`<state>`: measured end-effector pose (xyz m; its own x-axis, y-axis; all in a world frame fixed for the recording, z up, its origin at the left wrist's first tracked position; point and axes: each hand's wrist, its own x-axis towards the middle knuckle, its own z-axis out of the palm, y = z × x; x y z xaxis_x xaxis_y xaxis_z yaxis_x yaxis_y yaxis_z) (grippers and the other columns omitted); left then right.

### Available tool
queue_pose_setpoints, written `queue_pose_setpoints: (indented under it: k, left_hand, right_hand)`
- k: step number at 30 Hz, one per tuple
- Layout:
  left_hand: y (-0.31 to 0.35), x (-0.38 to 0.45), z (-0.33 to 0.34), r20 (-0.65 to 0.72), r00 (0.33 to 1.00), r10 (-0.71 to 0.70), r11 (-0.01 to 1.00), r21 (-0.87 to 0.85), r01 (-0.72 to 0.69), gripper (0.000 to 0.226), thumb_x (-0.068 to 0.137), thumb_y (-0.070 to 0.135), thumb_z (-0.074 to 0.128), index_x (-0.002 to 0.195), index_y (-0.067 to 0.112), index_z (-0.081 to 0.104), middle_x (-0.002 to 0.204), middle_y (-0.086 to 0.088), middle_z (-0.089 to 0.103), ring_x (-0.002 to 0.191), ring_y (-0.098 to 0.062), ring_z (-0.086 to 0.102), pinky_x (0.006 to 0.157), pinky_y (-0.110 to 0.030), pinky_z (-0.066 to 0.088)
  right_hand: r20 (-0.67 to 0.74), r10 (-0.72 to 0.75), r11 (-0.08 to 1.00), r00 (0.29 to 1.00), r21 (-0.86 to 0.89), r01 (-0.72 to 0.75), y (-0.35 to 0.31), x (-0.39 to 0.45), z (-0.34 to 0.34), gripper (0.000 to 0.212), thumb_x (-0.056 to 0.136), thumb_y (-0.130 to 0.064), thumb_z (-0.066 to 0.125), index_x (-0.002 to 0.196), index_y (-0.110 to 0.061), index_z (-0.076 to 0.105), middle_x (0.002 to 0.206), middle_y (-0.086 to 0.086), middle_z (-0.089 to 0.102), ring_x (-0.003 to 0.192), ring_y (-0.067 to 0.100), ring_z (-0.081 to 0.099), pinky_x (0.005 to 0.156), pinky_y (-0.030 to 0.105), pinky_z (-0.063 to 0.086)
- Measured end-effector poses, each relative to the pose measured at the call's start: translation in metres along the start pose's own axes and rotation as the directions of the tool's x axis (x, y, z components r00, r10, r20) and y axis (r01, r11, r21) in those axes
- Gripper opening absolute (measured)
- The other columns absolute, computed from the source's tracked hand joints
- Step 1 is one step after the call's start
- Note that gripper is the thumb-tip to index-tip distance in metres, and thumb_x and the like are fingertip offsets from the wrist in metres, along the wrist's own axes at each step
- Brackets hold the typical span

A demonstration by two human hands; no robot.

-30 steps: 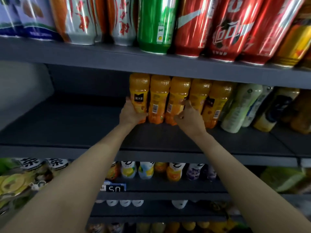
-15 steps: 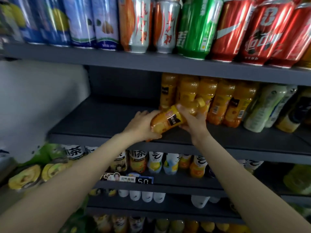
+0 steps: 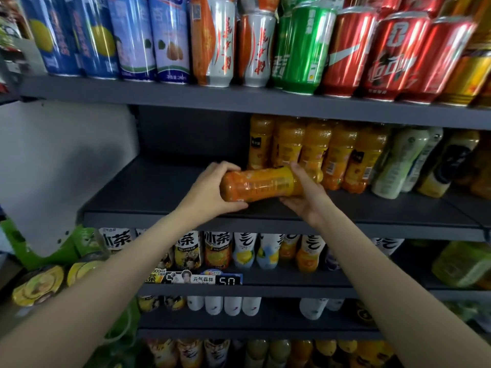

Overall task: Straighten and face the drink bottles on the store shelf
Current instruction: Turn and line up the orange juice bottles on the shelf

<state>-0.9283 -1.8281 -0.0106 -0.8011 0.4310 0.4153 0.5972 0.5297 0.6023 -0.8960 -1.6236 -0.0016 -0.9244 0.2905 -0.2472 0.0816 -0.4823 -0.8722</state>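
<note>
Sideways, both hands' fingers grip orange bottle (image 3: 265, 184) above shelf (image 3: 159, 192) front edge, bare room left.

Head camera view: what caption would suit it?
Both hands, left and right, hold an orange juice bottle sideways before the shelf.

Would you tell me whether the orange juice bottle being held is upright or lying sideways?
Sideways: the orange juice bottle lies horizontal between both hands.

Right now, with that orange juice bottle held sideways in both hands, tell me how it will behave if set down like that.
The orange juice bottle is round-bodied and lies level between the left hand and right hand, so it would probably roll. It looks full, so likely heavy for its size. Its glossy label may be slippery.
</note>
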Motion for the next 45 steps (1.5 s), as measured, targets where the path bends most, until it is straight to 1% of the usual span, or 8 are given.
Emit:
queue_pose_setpoints:
  k: [5,10,19,23,28,37,42,45]
  left_hand:
    - [-0.004,-0.006,-0.005,0.011,0.934,0.357,0.878,0.337,-0.339,0.072,0.067,0.022,0.082,0.129,0.019,0.048,0.124,-0.005,0.043,0.113,-0.019,0.035,0.094,-0.035,0.037]
    - [-0.013,-0.007,0.007,0.168,0.985,0.026,0.979,0.194,-0.059,0.075,0.072,0.028,0.079,0.133,0.027,0.035,0.128,0.002,0.036,0.115,-0.011,0.034,0.097,-0.031,0.037]
    - [-0.003,-0.002,0.011,0.556,0.811,-0.182,0.846,-0.331,0.417,0.054,0.075,0.025,0.074,0.122,0.023,0.048,0.117,0.003,0.06,0.104,-0.008,0.058,0.088,-0.021,0.049]
    - [0.001,-0.007,0.025,0.084,0.991,-0.101,0.995,0.004,0.101,0.064,0.067,0.029,0.082,0.12,0.02,0.047,0.112,0.004,0.05,0.102,-0.013,0.048,0.083,-0.025,0.043]
    - [-0.008,-0.012,0.027,-0.295,0.886,0.358,0.834,0.528,-0.161,0.073,0.054,0.017,0.087,0.117,0.005,0.053,0.107,-0.013,0.052,0.098,-0.024,0.036,0.072,-0.04,0.05]
    - [0.006,-0.001,0.007,0.348,0.935,-0.071,0.901,-0.381,0.21,0.051,0.075,0.02,0.075,0.118,0.026,0.047,0.103,0.014,0.059,0.096,-0.003,0.058,0.071,-0.01,0.049]
    - [0.003,-0.011,0.023,-0.153,0.979,-0.135,0.989,-0.079,0.124,0.066,0.064,0.026,0.085,0.118,0.015,0.049,0.107,0.004,0.052,0.102,-0.012,0.046,0.082,-0.027,0.041]
    - [-0.003,-0.015,0.023,-0.426,0.905,0.008,0.977,0.198,0.084,0.064,0.059,0.02,0.086,0.111,0.009,0.051,0.109,-0.005,0.052,0.102,-0.022,0.04,0.084,-0.032,0.035]
  right_hand:
    - [0.038,0.146,0.971,0.989,0.187,-0.151,0.019,-0.004,0.0,0.067,0.077,-0.03,0.076,0.131,-0.014,0.04,0.121,0.018,0.054,0.103,0.034,0.059,0.075,0.043,0.055]
    - [-0.068,-0.135,0.99,0.988,-0.034,0.133,0.021,0.0,0.0,0.076,0.072,-0.023,0.08,0.137,-0.014,0.04,0.12,0.008,0.059,0.101,0.022,0.062,0.085,0.037,0.055]
    - [0.421,-0.262,0.929,0.868,-0.133,0.345,-0.008,-0.019,-0.009,0.058,0.072,-0.011,0.069,0.123,-0.025,0.047,0.116,0.003,0.063,0.107,0.018,0.064,0.081,0.029,0.055]
    - [0.327,-0.181,0.933,0.928,-0.24,0.267,-0.011,-0.017,-0.007,0.061,0.077,-0.016,0.072,0.131,-0.022,0.043,0.124,0.004,0.06,0.111,0.02,0.061,0.09,0.036,0.053]
    - [0.151,-0.151,0.988,0.977,-0.017,0.155,0.002,-0.019,-0.002,0.063,0.074,-0.017,0.074,0.13,-0.01,0.046,0.12,0.011,0.063,0.106,0.025,0.064,0.086,0.041,0.055]
    - [0.457,-0.309,0.882,0.834,-0.19,0.431,-0.019,-0.033,0.004,0.062,0.069,-0.009,0.072,0.126,-0.015,0.049,0.112,0.002,0.065,0.103,0.015,0.065,0.086,0.028,0.054]
    - [0.351,-0.378,0.718,0.857,-0.473,0.511,-0.006,-0.041,0.014,0.055,0.074,-0.024,0.076,0.122,-0.022,0.048,0.114,-0.006,0.062,0.104,0.007,0.062,0.089,0.025,0.052]
    - [0.336,-0.304,0.845,0.891,-0.336,0.415,0.011,-0.04,0.023,0.064,0.072,-0.026,0.076,0.128,-0.015,0.047,0.12,0.001,0.062,0.109,0.013,0.061,0.09,0.03,0.053]
